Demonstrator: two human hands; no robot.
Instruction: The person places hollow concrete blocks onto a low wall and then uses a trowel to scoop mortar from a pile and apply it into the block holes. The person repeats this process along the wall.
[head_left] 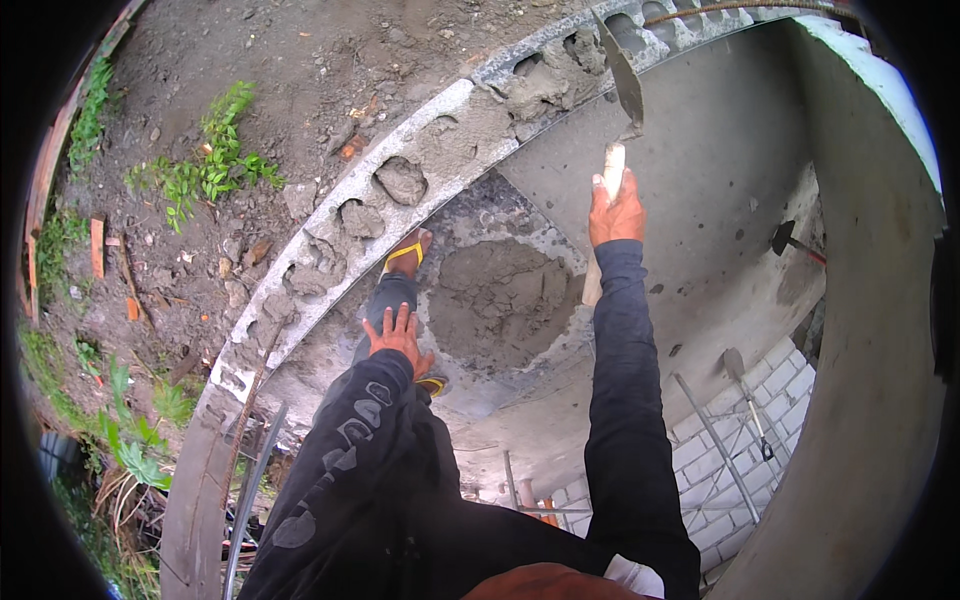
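Observation:
My right hand [617,210] is closed around the pale wooden handle of a trowel [622,80]. The blade points away from me, with its tip over the far part of the hollow-block wall [450,130]. Wet mortar [545,85] lies lumpy on the blocks left of the blade and fills some of their cells. My left hand [400,340] rests on my leg, fingers spread, holding nothing. Between my hands, a round heap of grey mortar [505,300] sits on the floor. A pale strip of wood [592,283] shows beside my right wrist; whether it joins the handle I cannot tell.
My sandalled foot [406,255] stands between wall and heap. Beyond the wall are soil and green weeds [215,150]. To the right lie a black-headed tool [783,238] and a shovel [735,365] near white blockwork [725,450]. Metal bars [715,440] cross there. A curved concrete wall [880,300] borders the right.

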